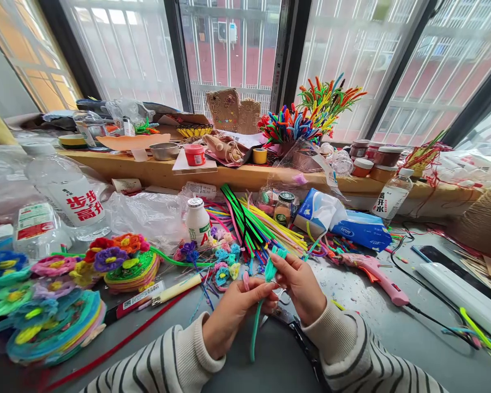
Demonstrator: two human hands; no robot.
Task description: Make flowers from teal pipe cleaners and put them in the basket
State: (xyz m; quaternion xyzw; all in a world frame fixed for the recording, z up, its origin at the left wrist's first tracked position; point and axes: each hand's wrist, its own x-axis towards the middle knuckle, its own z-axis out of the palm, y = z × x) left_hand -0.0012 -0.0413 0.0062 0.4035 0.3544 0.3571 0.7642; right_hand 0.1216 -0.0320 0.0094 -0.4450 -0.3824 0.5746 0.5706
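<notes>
Striped sleeves (147,363) are reaching toward the table's (433,349) far edge; the left hand (235,308) and right hand (305,286) are pinching a turquoise pipe cleaner (270,270).

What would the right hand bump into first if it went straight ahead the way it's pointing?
Past the teal stem it pinches, the right hand would probably meet the green stems first, though depth is hard to judge.

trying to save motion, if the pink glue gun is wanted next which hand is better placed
The right hand, most likely: the pink glue gun lies to its right, farther from the left hand. The right pinches a teal fuzzy strand, though, and must let go first.
</notes>
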